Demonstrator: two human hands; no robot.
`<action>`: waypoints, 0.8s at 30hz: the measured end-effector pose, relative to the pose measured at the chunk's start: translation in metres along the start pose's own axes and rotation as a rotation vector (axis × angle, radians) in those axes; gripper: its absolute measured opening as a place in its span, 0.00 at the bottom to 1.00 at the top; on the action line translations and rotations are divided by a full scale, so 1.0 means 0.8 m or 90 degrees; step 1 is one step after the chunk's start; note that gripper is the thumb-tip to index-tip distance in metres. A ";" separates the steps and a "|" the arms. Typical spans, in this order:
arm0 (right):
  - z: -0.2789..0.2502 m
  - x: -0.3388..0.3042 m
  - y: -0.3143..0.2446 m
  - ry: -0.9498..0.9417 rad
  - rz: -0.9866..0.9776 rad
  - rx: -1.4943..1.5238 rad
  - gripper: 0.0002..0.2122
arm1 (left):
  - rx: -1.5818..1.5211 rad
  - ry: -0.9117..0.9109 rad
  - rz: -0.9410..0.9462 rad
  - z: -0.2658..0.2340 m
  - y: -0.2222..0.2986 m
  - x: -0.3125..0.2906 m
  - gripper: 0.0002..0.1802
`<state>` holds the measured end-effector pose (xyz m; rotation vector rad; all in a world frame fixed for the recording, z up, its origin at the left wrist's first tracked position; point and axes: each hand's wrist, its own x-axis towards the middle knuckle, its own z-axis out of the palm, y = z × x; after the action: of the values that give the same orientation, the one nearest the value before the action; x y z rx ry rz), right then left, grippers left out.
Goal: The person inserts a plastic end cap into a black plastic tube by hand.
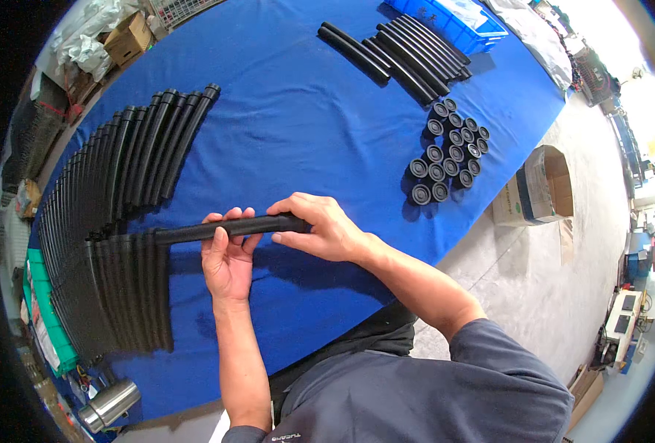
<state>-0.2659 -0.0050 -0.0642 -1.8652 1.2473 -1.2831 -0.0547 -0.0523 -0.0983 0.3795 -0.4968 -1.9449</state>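
Observation:
A black tube [187, 233] lies nearly level across both my hands, above the blue-covered table. My left hand [229, 255] is closed round its middle, palm up, with the thumb in front. At the tube's right end, my right hand [320, 227] grips a wider end piece between thumb and fingers. The tube's left end reaches over a row of similar black tubes [132, 295] lying side by side. Another fan of tubes with thicker ends [169, 140] spreads over the far left of the cloth.
Several round black caps [436, 172] stand grouped at the right. Loose black tubes [416, 59] lie beyond them beside a blue crate [482, 37]. An open cardboard box [523, 196] is on the floor right of the table. A metal cylinder [111, 406] sits at the lower left, near a green bin [50, 317].

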 end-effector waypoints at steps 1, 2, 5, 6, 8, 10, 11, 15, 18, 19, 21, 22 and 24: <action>-0.005 0.003 -0.007 -0.063 0.118 0.048 0.18 | 0.010 0.004 0.008 0.000 0.002 -0.001 0.12; -0.007 0.004 -0.010 -0.126 0.236 0.096 0.18 | 0.009 0.005 0.007 -0.001 0.002 -0.001 0.12; -0.005 0.002 -0.012 -0.113 0.241 0.071 0.17 | -0.005 -0.033 0.000 -0.007 0.002 0.000 0.12; 0.000 0.003 -0.011 -0.113 0.240 0.071 0.17 | -0.002 -0.029 0.002 -0.008 0.003 0.000 0.13; 0.011 0.002 -0.001 0.089 -0.056 -0.020 0.16 | 0.001 -0.025 0.000 -0.009 0.000 0.001 0.13; 0.005 -0.002 0.005 0.055 -0.044 -0.028 0.17 | 0.006 -0.033 0.004 -0.008 -0.001 0.002 0.13; 0.002 -0.002 0.004 -0.004 0.013 0.004 0.19 | 0.006 -0.033 0.004 -0.006 -0.001 0.001 0.13; -0.006 0.007 -0.014 -0.130 0.363 0.210 0.22 | 0.004 -0.018 0.012 -0.001 0.000 0.000 0.12; 0.008 0.000 0.005 0.041 -0.083 -0.032 0.19 | 0.006 -0.008 0.010 0.002 -0.002 0.002 0.13; 0.007 -0.002 0.006 0.013 -0.091 -0.062 0.18 | -0.002 0.005 0.008 0.002 -0.001 0.001 0.13; 0.006 -0.003 0.005 0.001 -0.056 -0.023 0.18 | 0.002 -0.011 0.002 -0.003 0.001 0.001 0.13; 0.004 -0.002 0.002 -0.010 -0.021 0.013 0.18 | 0.006 -0.029 -0.005 -0.005 0.001 0.001 0.12; -0.005 0.003 -0.007 -0.040 0.036 0.044 0.17 | 0.001 -0.046 -0.008 -0.011 0.002 0.001 0.12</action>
<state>-0.2669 -0.0050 -0.0570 -1.7955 1.1999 -1.2123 -0.0499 -0.0552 -0.1049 0.3141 -0.5444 -1.9753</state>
